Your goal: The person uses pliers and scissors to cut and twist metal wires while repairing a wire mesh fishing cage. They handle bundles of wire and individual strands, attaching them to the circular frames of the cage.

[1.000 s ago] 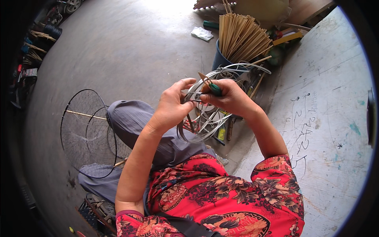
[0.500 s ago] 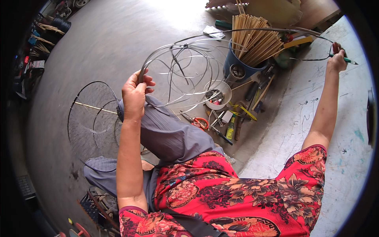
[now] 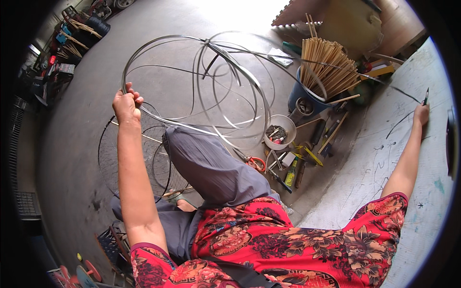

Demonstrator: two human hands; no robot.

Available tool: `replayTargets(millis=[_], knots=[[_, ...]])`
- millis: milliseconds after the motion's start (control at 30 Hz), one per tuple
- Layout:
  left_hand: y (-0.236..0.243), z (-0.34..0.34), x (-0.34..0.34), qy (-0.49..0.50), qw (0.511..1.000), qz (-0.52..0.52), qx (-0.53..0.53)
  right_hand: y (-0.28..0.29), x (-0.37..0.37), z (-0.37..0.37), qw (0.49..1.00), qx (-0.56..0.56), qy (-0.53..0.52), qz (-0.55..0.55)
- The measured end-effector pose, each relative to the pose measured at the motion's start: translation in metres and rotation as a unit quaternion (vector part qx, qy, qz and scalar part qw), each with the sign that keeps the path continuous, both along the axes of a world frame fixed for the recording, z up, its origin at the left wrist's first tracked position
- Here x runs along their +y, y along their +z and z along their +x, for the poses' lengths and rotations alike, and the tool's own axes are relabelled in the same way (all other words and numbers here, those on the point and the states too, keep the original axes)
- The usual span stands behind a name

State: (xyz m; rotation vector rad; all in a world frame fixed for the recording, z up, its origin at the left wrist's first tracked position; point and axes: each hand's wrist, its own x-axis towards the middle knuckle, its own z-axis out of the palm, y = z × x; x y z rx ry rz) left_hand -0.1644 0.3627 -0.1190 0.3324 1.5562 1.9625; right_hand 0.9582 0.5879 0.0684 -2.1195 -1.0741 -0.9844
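Observation:
My left hand point(image 3: 127, 105) is closed around the left side of a loose coil of thin wire point(image 3: 231, 57), grey and black, held up over the floor. Its loops are bunched at a dark tie near the top, and several stray strands cross the middle. From the coil one dark strand runs far right to my right hand point(image 3: 421, 114), which is closed over the pale marked board. A slim dark pen point(image 3: 426, 96) sticks up from those fingers. The strand's short free end hangs below that hand toward the board.
Thin sticks point(image 3: 326, 62) stand in a blue bucket point(image 3: 297, 98). A white bowl point(image 3: 287, 126) of small parts, orange-handled scissors point(image 3: 257, 164) and several tools lie before my knee. A round black-rimmed net cage point(image 3: 100, 149) sits at left. The board point(image 3: 384, 149) stretches along my right.
My left hand has moved left and the coil has spread wider. My right hand has come nearer and slightly right with the pen and the strand. The whole view has shifted a little.

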Motion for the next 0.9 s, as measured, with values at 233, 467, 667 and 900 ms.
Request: replayTargets(millis=[233, 467, 667, 900], knots=[[0.028, -0.106, -0.041, 0.102, 0.994, 0.042, -0.021, -0.041, -0.008, 0.006, 0.994, -0.039, 0.039, -0.095], [0.046, -0.080, -0.045, 0.083, 0.990, 0.112, 0.003, -0.061, 0.005, -0.028, 0.985, 0.031, 0.045, -0.164], [0.069, -0.055, -0.049, 0.033, 0.986, 0.162, 0.019, -0.072, 0.021, -0.083, 0.960, 0.133, 0.057, -0.238], [0.118, -0.026, -0.043, -0.041, 0.975, 0.211, 0.047, -0.095, -0.006, -0.285, 0.906, 0.040, 0.341, -0.248]])
